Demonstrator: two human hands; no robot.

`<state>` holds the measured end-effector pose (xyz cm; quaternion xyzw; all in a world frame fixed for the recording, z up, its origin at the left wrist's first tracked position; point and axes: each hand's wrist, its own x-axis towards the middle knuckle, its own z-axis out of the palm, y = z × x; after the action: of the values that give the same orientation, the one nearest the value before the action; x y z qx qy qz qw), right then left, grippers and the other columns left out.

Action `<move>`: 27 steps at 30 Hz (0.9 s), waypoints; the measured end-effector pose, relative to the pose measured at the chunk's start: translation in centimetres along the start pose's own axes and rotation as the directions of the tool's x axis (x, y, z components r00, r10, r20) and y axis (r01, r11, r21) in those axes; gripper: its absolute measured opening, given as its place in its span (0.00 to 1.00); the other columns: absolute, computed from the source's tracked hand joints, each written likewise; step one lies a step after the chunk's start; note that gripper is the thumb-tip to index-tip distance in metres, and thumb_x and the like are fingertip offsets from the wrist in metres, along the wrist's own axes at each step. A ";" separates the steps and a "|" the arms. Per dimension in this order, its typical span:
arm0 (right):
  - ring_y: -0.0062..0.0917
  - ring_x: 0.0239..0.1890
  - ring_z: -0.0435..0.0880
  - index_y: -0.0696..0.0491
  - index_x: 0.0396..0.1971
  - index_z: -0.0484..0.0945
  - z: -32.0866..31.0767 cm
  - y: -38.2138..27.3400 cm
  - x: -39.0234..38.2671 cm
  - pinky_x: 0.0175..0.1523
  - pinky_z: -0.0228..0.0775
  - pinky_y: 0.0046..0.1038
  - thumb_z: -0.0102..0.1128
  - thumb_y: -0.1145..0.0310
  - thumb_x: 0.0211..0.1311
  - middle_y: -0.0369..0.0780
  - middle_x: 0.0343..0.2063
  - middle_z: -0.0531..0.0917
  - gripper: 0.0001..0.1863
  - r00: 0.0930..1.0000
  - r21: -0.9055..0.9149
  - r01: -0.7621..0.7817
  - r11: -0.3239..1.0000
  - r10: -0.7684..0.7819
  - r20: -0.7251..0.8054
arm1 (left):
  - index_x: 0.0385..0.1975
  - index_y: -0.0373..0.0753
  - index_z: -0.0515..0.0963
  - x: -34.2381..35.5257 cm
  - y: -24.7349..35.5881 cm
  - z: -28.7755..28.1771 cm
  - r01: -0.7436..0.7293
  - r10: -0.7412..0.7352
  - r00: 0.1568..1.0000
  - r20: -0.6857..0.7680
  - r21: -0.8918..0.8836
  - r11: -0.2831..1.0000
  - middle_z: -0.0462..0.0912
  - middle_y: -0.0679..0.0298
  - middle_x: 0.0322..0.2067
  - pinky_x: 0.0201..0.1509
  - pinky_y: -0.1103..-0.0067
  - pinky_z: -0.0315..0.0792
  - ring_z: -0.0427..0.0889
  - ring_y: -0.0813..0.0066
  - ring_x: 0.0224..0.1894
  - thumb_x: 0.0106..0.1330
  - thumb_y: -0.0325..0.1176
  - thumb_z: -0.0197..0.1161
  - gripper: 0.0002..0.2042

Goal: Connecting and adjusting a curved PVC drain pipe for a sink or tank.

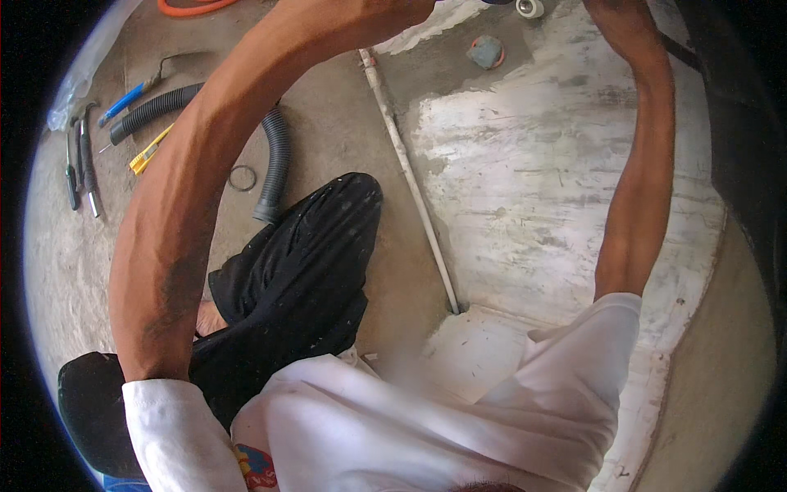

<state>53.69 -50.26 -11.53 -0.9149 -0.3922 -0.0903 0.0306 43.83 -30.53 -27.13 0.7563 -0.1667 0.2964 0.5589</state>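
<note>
Both my forearms reach up and out past the top edge of the picture, so neither hand shows. My left forearm (188, 205) crosses the picture from lower left to top centre. My right forearm (643, 164) rises along the right side. Below them a thin white pipe (410, 172) lies on the concrete floor and runs down into a hole near a whitewashed patch (533, 180). My bent knee in black trousers (311, 254) sits between the arms.
On the left of the floor lie a black corrugated hose (275, 164), pliers (86, 160), a blue-handled tool (123, 102), a yellow cutter (147, 152) and a small black ring (243, 178). An orange hose (193, 8), a grey-orange fitting (485, 52) and a white fitting (529, 7) lie at the top.
</note>
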 end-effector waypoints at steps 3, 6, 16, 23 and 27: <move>0.31 0.50 0.79 0.57 0.50 0.77 -1.3 -0.5 1.0 0.57 0.70 0.33 0.70 0.55 0.57 0.41 0.45 0.84 0.26 0.994 0.021 -0.029 0.999 0.027 0.107 | 0.50 0.31 0.70 0.5 -0.1 -0.1 0.070 -0.069 0.997 0.041 -0.015 0.997 0.80 0.49 0.34 0.37 0.66 0.72 0.81 0.61 0.34 0.64 0.39 0.67 0.22; 0.31 0.51 0.79 0.56 0.51 0.77 -2.3 -0.4 2.0 0.59 0.69 0.33 0.73 0.54 0.54 0.40 0.45 0.84 0.29 0.979 -0.219 0.133 0.966 -0.094 0.181 | 0.50 0.31 0.70 0.5 0.5 -0.4 0.214 -0.211 0.971 0.116 -0.021 0.977 0.80 0.48 0.34 0.38 0.66 0.73 0.82 0.60 0.34 0.64 0.39 0.67 0.22; 0.26 0.47 0.77 0.52 0.41 0.80 -0.8 -1.1 4.5 0.59 0.67 0.34 0.69 0.53 0.57 0.37 0.40 0.83 0.20 0.906 -0.432 0.033 0.901 0.155 0.393 | 0.48 0.30 0.70 0.3 0.2 -0.5 0.088 -0.071 0.991 0.115 -0.150 0.985 0.81 0.47 0.35 0.40 0.66 0.75 0.82 0.59 0.35 0.66 0.34 0.64 0.18; 0.38 0.48 0.80 0.53 0.41 0.79 2.7 2.4 2.9 0.55 0.69 0.40 0.62 0.60 0.58 0.47 0.39 0.83 0.15 0.949 -0.691 0.193 0.696 -0.311 -0.049 | 0.49 0.30 0.67 0.0 -1.2 0.4 -0.042 0.042 0.999 0.004 0.027 0.999 0.80 0.46 0.37 0.43 0.65 0.76 0.81 0.58 0.40 0.66 0.31 0.61 0.16; 0.46 0.45 0.82 0.54 0.39 0.79 4.2 0.7 1.8 0.50 0.73 0.42 0.63 0.65 0.55 0.51 0.37 0.83 0.13 0.868 -0.701 0.059 0.711 -0.383 -0.316 | 0.49 0.30 0.66 0.4 -0.2 0.1 0.141 -0.123 0.986 0.113 -0.167 0.976 0.80 0.45 0.38 0.44 0.64 0.76 0.81 0.56 0.42 0.67 0.32 0.61 0.17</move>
<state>56.00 -48.90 -15.28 -0.7631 -0.4250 -0.4319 -0.2245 44.33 -30.50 -27.06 0.7278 -0.1697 0.2041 0.6323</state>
